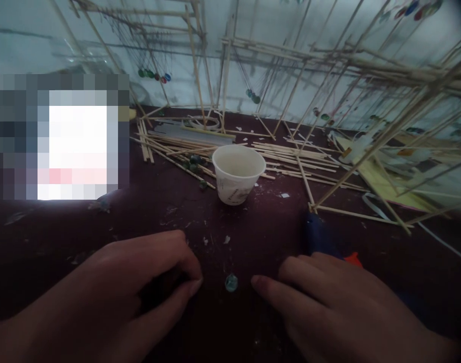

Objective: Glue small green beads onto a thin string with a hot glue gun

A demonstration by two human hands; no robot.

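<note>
A small clear bluish glass marble (231, 283) sits on the dark table between my two hands, touched by neither. My left hand (154, 275) is closed to its left, thumb and forefinger tips pressed together; whatever is in the pinch is too small to see. To the marble's right, my right hand (328, 297) is closed with curled fingers, and their grip is hidden. Just behind that hand lies a blue tool with an orange part, which looks like a glue gun (321, 237). Beyond the marble a white paper cup (238, 176) stands upright.
Thin wooden sticks (294, 159) lie behind the cup, with dark marbles (194, 162) beside it. Stick frames (302, 96) rise at the back and right, with coloured marbles (154, 75) hanging on threads. A yellow sheet (389, 184) lies at right. The left side is partly blurred out.
</note>
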